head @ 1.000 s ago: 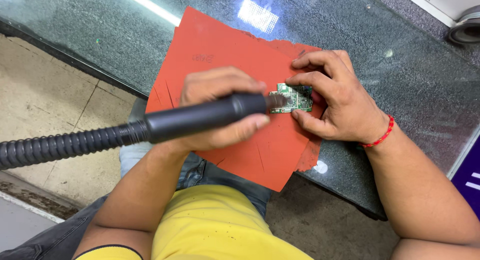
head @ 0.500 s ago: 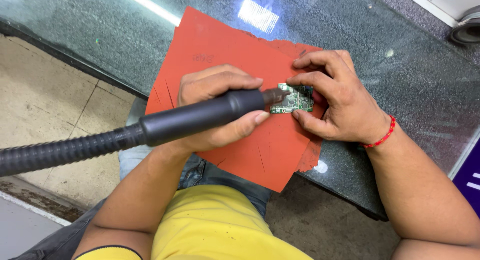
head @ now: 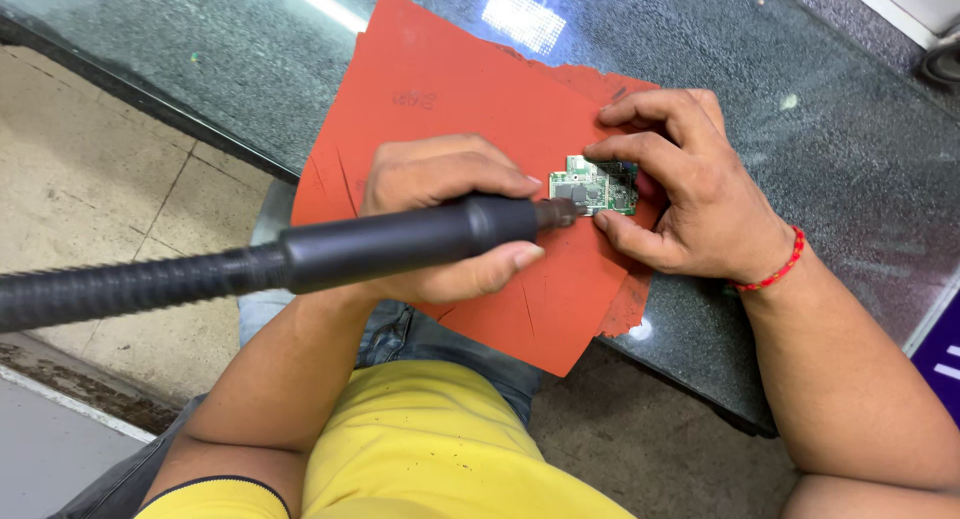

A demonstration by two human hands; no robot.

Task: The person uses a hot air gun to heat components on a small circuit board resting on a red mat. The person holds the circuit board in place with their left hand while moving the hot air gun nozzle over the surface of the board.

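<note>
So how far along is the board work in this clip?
Set up: the circuit board lies on the red mat. In hand: the right hand pins it while the left hand aims the black hot-air tool nozzle at its edge. Nothing looks lifted off yet.

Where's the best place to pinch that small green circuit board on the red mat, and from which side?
Probably the circuit board by its thin right-hand edges, coming from the right, as the right hand does. It lies flat on the red mat, and the left hand keeps the black tool nozzle over its left end.
</note>
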